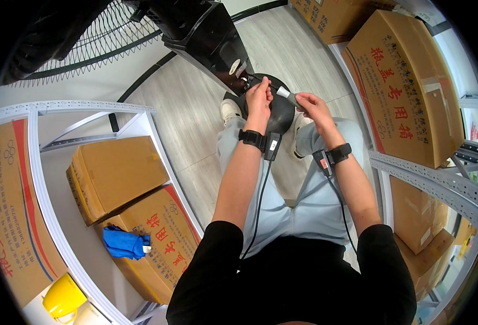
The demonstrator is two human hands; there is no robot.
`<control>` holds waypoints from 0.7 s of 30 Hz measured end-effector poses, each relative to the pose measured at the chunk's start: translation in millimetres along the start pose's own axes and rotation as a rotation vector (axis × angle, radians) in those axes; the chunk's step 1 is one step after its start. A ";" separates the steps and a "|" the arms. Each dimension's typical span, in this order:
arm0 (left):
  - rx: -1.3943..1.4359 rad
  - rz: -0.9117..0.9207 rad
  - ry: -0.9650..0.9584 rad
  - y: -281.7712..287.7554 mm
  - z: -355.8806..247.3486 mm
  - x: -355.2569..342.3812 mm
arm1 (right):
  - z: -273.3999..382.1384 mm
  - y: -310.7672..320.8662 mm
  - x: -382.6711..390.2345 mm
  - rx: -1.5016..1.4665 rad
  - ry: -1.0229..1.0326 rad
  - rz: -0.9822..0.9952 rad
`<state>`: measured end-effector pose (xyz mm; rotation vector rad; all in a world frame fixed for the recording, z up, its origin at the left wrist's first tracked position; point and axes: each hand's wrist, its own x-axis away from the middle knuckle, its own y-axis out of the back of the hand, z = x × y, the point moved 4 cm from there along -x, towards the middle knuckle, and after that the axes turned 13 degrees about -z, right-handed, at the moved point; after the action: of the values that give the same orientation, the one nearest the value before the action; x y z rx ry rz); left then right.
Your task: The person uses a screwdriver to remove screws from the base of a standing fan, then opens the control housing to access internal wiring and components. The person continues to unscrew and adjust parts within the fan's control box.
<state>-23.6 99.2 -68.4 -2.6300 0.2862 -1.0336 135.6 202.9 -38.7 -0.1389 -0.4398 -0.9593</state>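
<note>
Right hand [310, 105] grips grey screwdriver [286, 95]; left hand [259, 93] pinches tip at black fan base [278, 116]; red-lettered brown carton [404, 86] right.

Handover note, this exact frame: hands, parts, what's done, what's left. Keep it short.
Left hand: fingertips at the fan pole's foot, where it meets the round black base.
Right hand: grips a grey-handled screwdriver, tip pointing at that joint.
Fan: lies tilted across the floor, base between the person's feet.
Done: cannot tell; the fastener is hidden.
Left: probably the work at the joint.
</note>
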 end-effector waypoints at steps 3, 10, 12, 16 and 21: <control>0.056 0.082 0.026 -5.5 0.3 4.5 | -1.5 5.7 -1.0 0.014 -0.138 0.025; 0.119 0.083 0.070 -5.8 0.0 4.1 | -1.4 2.6 -2.6 0.011 -0.183 0.131; 0.138 0.065 0.076 -5.6 -0.5 2.7 | 0.7 2.8 -0.9 -0.013 -0.085 0.050; 0.200 0.028 0.086 -3.4 -0.2 -0.7 | 3.2 7.4 -0.4 -0.041 -0.035 0.007; 0.283 -0.009 0.101 1.0 -2.6 -7.0 | 9.7 18.0 2.4 -0.074 -0.004 -0.020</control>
<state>-30.4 99.8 -71.3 -2.3332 0.1380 -1.1224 148.5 214.4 -27.5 -0.2035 -0.4102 -0.9959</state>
